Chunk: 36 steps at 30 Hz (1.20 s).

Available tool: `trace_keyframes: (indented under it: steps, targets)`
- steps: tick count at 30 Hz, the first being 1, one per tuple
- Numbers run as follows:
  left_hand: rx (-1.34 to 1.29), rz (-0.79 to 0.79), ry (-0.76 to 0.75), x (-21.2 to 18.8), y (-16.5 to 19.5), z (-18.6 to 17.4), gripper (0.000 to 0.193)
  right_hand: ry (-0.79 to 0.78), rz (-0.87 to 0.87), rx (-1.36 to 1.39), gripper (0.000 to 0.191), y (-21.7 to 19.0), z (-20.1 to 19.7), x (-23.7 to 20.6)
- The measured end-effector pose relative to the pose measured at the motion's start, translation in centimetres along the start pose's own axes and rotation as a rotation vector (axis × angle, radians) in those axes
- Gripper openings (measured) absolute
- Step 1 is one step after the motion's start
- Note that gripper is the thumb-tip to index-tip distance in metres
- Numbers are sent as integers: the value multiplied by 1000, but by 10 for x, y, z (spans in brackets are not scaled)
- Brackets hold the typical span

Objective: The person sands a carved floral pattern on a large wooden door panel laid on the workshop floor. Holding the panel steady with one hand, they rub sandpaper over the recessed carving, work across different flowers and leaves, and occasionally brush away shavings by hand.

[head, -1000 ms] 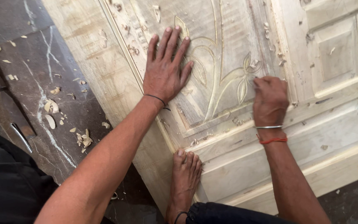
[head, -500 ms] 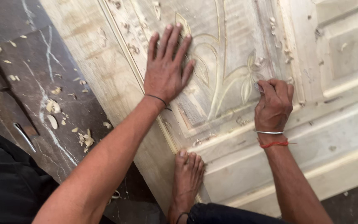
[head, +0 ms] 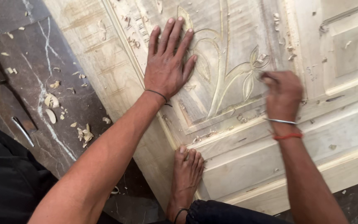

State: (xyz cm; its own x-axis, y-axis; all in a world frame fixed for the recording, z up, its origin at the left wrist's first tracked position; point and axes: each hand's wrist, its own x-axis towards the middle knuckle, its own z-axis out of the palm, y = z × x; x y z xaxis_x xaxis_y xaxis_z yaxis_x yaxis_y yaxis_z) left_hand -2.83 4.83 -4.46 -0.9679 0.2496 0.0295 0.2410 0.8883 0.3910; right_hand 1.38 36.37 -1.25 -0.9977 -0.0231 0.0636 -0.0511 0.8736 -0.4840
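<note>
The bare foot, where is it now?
In the head view, the bare foot rests at bottom centre on the wooden door panel, below the left hand.

1. My right hand (head: 282, 93) is motion-blurred; whatever its fist grips beside the carved door (head: 237, 137) stays hidden.
2. The door runs off the top and right edges.
3. My left hand (head: 168, 66) covers carving on the door.

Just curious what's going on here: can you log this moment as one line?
left hand: flat on door | right hand: fist at leaf carving | foot: on door edge | chips: on floor
</note>
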Motion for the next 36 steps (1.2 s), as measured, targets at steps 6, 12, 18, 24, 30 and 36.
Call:
trace_keyframes:
  steps: [6,12,18,24,30,36]
  targets:
    - [7,-1,-4,-3,-2,2,58,-70,231,249,21,20,-16,2]
    - [1,-5,-14,-2,-4,6,58,-198,133,179,27,8,-26,18]
    - [22,-3,-21,-1,-5,9,59,-225,2,126,31,7,-27,20]
    - [-10,-19,-55,2,-1,6,60,-193,31,113,20,9,-17,23]
    - [1,-4,-67,5,1,5,59,-218,-34,23,21,24,-18,28]
    - [22,-12,-65,7,0,3,61,-205,-141,88,14,22,-16,32]
